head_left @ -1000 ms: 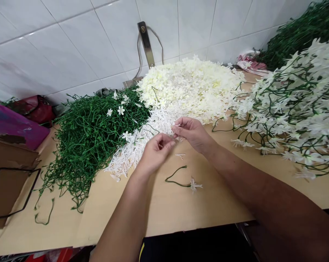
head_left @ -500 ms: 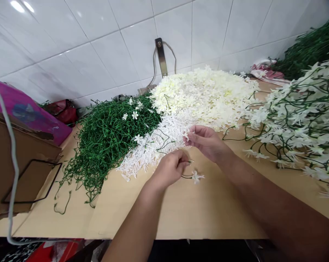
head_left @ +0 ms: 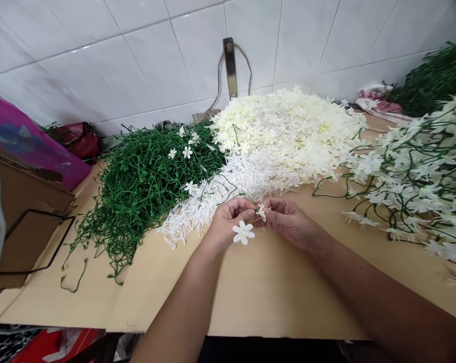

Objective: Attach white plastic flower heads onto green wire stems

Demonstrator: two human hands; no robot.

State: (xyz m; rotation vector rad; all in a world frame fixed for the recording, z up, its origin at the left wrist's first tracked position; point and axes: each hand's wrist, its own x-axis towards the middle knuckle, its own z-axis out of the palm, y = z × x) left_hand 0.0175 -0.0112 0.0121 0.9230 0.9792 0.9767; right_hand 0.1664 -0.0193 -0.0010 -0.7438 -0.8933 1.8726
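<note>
My left hand (head_left: 228, 222) is closed on a green stem whose white flower (head_left: 243, 233) hangs just below its fingers. My right hand (head_left: 288, 221) pinches a small white flower piece (head_left: 261, 212) and holds it against the left hand's fingertips. Both hands meet above the tan table (head_left: 273, 292), just in front of a spread of thin white stamen pieces (head_left: 228, 189). Behind that lies a heap of cream petals (head_left: 284, 126), and to the left a heap of bare green stems (head_left: 145, 181).
Finished stems with white flowers (head_left: 413, 181) are piled at the right. A cardboard box (head_left: 19, 222) and a magenta bag (head_left: 27, 146) stand at the left. More green stems (head_left: 436, 75) lie at the back right. A tiled wall (head_left: 137, 60) runs behind the table.
My left hand picked the flowered stem up off the table and lifted it. My right hand came down from the stamen pile to meet it with a small white piece.
</note>
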